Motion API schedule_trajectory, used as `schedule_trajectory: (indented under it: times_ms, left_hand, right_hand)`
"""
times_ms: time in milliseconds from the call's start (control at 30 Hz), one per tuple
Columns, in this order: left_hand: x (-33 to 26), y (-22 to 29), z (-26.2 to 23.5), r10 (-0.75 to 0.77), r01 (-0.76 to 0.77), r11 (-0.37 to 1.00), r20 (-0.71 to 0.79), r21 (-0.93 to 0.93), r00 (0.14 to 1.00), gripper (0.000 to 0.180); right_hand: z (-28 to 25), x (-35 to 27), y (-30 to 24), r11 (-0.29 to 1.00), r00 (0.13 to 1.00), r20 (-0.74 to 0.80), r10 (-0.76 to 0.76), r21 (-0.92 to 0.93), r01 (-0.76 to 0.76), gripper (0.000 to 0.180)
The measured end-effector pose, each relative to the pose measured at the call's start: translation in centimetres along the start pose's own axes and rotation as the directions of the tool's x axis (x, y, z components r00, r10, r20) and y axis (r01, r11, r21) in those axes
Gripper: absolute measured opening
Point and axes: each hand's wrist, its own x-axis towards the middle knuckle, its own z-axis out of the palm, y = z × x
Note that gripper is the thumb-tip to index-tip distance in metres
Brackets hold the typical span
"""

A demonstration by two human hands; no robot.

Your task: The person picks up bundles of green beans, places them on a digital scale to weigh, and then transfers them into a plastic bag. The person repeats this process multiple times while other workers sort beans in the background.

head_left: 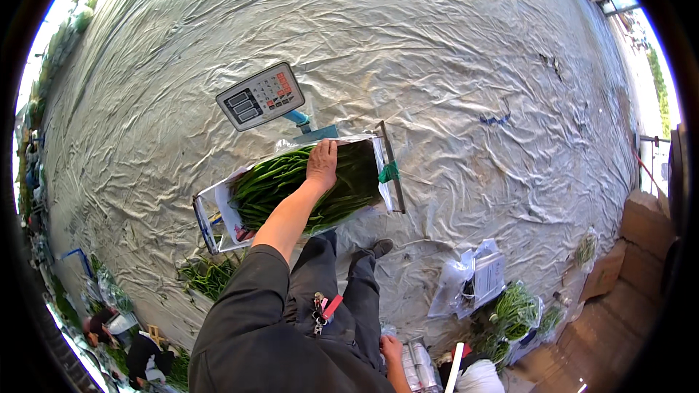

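Flat and unclenched, the grip of the left hand (322,162) is no grasp at all: the palm lies on top of a bundle of long green stalks (291,182), fingers spread toward the far edge, pressing down on the bundle more than holding it, likely to keep the stalks settled. The bundle lies lengthwise in a clear plastic bag (226,211), which rests on the platform of a scale (393,167) standing on the sheet-covered ground; the bag's open end shows at the person's left, and a green tie (389,172) sits at the right end of the stalks. The scale's tilted display head (260,95) with its keypad rises on a blue post just beyond the bundle.

The right hand (391,349) hangs low by the leg, near some shiny wrapped packs (419,365); whether it grasps anything cannot be told from here (too little of the fingers shows). More green stalks lie in a low crate (207,275) by the near-left corner of the scale, and further bagged greens (513,313) are heaped well apart to the right, beside cardboard boxes (641,247).
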Motion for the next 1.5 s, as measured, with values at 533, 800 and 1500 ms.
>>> schedule_trajectory:
  times_ms: [533,800,1500]
  left_hand:
    - [-1.1,-0.8,2.5,0.066,-0.065,0.997,-0.024,0.045,0.998,0.043]
    - [-0.7,-2.7,2.9,0.13,-0.127,0.988,-0.032,0.093,0.991,0.029]
    - [-3.0,2.4,2.6,0.309,-0.33,0.822,0.123,0.464,0.943,0.033]
  right_hand:
    - [8.6,-4.5,-5.3,0.901,0.983,-0.107,-0.15,0.395,0.18,0.029]
    - [10.9,-4.6,0.4,0.896,0.992,-0.097,-0.084,0.428,0.117,0.028]
    - [17.4,-1.6,3.5,0.919,0.951,-0.287,-0.117,0.332,0.213,0.04]
